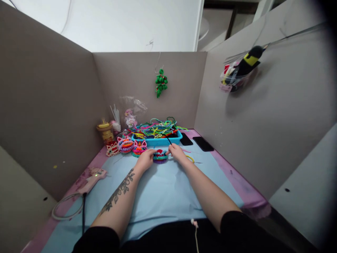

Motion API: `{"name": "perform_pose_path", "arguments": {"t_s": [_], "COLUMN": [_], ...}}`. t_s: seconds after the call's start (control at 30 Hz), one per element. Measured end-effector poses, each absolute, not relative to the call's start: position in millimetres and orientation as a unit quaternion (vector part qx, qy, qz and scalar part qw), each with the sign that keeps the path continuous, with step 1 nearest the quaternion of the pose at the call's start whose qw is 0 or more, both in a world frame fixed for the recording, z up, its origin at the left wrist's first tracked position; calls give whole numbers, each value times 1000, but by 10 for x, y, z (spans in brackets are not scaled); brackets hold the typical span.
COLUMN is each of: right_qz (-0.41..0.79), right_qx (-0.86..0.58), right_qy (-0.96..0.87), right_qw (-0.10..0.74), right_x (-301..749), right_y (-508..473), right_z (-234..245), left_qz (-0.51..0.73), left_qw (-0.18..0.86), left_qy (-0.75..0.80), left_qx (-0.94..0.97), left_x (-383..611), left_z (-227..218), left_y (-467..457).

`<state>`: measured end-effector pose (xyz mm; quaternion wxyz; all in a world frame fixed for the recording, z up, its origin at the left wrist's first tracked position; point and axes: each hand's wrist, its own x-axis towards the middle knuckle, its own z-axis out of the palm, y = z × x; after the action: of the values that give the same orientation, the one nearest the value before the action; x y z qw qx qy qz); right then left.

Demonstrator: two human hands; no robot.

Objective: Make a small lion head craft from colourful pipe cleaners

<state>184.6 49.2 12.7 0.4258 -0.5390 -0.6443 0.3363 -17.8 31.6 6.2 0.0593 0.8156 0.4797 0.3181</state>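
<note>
My left hand (pixel 145 159) is closed round the left side of a small pipe-cleaner figure (pixel 160 155), red on top with teal and purple bands, lying on the light blue mat (pixel 158 189). My right hand (pixel 177 152) pinches a thin black pipe cleaner (pixel 169 140) at the figure's right edge. A yellow pipe cleaner (pixel 190 158) curls on the mat by my right wrist.
A blue tray (pixel 157 141) heaped with coloured pipe cleaners stands behind my hands. Finished cat-face figures (pixel 126 144) lie to its left. Two dark phones (pixel 202 143) lie right of it. A pink glue gun (pixel 92 178) with its cable rests at the left. Cardboard walls surround the desk.
</note>
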Motion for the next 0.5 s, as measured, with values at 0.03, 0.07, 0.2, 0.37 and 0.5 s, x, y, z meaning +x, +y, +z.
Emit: {"name": "perform_pose_path", "arguments": {"t_s": [0.03, 0.07, 0.2, 0.37, 0.5], "right_qz": [335, 338, 348, 321, 307], "right_qx": [-535, -531, -496, -529, -563], "right_qy": [-647, -650, -575, -452, -597], "right_qw": [428, 426, 550, 642, 483], "right_x": [1847, 1851, 1921, 2082, 2069], "right_y": [503, 513, 535, 653, 952], "right_z": [114, 105, 142, 317, 543], "left_qz": [319, 320, 344, 389, 417], "left_qw": [58, 57, 57, 64, 85], "left_qy": [478, 475, 476, 503, 527], "left_qx": [817, 818, 808, 769, 736], "left_x": [-179, -181, -195, -221, -227], "left_z": [62, 61, 70, 108, 165], "left_y": [311, 305, 280, 253, 222]}}
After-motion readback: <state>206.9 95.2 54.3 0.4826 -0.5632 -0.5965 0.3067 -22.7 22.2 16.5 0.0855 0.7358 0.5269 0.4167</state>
